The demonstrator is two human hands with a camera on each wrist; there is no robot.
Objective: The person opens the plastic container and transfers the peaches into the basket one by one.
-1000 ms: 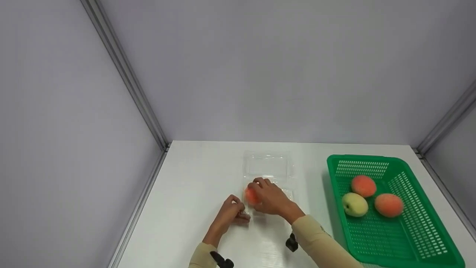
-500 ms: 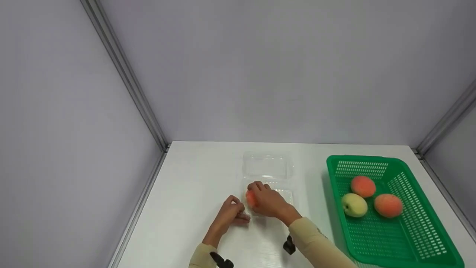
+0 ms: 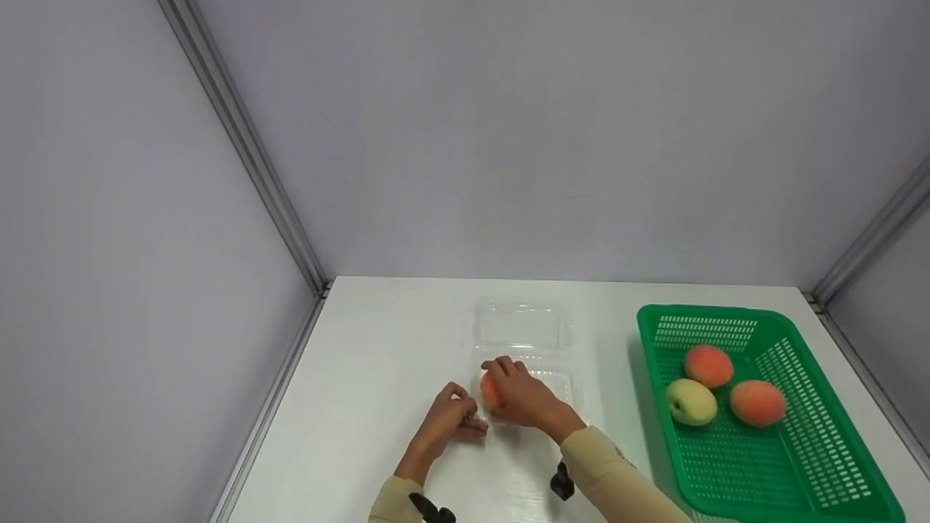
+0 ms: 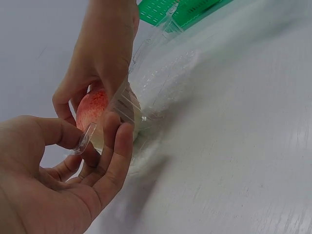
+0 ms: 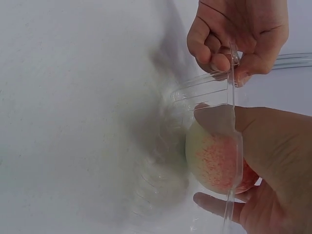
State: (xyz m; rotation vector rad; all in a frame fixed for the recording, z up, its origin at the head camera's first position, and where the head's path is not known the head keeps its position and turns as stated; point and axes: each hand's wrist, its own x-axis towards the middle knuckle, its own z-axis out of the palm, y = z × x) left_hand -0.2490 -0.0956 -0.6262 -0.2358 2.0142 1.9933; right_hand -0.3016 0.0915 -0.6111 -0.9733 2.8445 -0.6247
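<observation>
My right hand [image 3: 527, 398] grips a red-and-cream peach [image 3: 490, 390] at the left end of a clear plastic clamshell box [image 3: 558, 379]. In the right wrist view, the thumb and fingers curl round the peach [image 5: 212, 153], part of which shows through the transparent wall. The box's rim [image 4: 86, 138] is pinched between thumb and fingers of my left hand [image 4: 61, 183], at the near left corner. Behind the tray half, the lid [image 3: 519, 325] lies folded open and flat. The right hand hides much of the peach in the head view.
A green plastic basket [image 3: 748, 468] stands on the right of the white table [image 3: 378, 341]. Inside lie two reddish peaches [image 3: 708, 365] and a pale yellow-green one [image 3: 692, 402]. Grey walls [image 3: 538, 145] enclose the back and sides.
The right hand has shifted slightly toward me with the peach, lower at the tray's left end. My left hand keeps its hold on the box rim.
</observation>
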